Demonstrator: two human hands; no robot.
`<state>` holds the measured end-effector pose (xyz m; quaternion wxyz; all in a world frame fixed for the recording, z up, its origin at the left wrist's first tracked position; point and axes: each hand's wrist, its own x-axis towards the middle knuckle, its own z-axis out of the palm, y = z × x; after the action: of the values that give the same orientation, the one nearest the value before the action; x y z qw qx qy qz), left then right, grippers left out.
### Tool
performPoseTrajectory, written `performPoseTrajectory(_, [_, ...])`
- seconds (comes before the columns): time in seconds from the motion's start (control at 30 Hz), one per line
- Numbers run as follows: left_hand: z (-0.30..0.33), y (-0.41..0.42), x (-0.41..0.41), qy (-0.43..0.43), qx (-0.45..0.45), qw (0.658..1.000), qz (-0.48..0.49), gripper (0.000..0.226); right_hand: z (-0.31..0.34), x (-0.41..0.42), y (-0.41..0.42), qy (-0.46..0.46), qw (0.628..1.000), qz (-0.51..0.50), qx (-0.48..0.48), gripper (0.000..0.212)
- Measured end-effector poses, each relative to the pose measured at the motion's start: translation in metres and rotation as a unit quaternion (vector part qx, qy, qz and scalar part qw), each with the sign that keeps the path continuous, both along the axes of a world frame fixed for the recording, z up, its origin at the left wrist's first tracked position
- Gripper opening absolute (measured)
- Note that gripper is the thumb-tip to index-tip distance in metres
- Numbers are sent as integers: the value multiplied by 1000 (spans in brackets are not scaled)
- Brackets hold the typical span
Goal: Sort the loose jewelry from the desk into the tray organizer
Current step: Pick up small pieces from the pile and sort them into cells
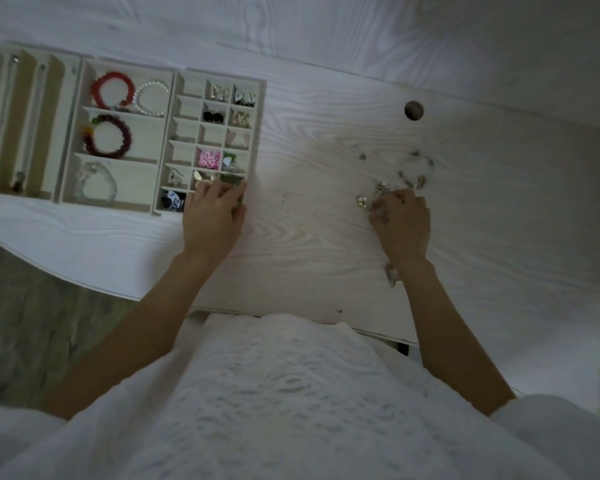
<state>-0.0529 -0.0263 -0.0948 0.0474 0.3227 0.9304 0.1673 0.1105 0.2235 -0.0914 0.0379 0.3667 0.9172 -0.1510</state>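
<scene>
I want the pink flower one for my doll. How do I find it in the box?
Find the tray organizer at the desk's left end, and go to its right-hand section of little square cells. The pink flower piece sits in the middle column, just beyond the left hand. It is the only bright pink thing there.

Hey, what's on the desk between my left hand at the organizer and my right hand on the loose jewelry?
Only bare desk lies between the left hand and the right hand, in the head view.
</scene>
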Motion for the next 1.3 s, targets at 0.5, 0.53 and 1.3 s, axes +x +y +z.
performPoseTrajectory(0.5, [-2, 0, 3, 1, 7, 1000, 17, 33, 9, -6, 20, 120, 985, -1, -121, 14])
performPoseTrajectory(0.53, [-2, -1, 2, 4, 8, 1000, 18, 33, 10, -8, 27, 117, 987, -19, -108, 17])
performPoseTrajectory(1.3, [-1, 2, 3, 11, -6, 1000, 17, 33, -4, -11, -2, 209, 940, -94, -253, 11])
